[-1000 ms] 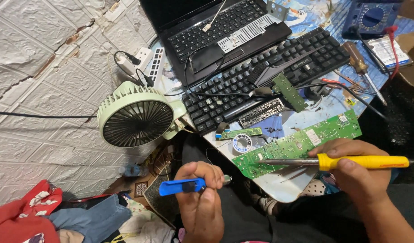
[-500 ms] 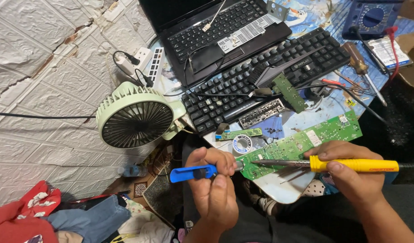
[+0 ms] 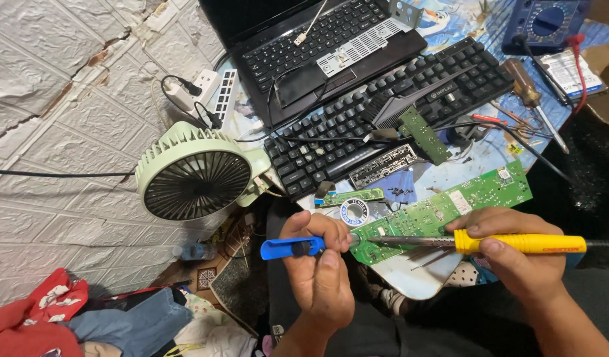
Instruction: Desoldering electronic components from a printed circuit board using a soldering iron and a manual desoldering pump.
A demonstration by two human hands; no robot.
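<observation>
At 6 o'clock, left hand (image 3: 318, 274) has its fingers clamped on a blue desoldering pump (image 3: 292, 248), nozzle at the near end of the long green circuit board (image 3: 443, 208). At 4 o'clock, right hand (image 3: 516, 254) grips a yellow-handled soldering iron (image 3: 516, 242), fingers closed round the handle, tip touching the same board end. Solder spool (image 3: 354, 213) sits just beyond. Further out: pale green desk fan (image 3: 195, 173) at 9 o'clock, black keyboard (image 3: 390, 109) centre, laptop (image 3: 318, 46) at 12, blue multimeter (image 3: 546, 23) at 1–2.
</observation>
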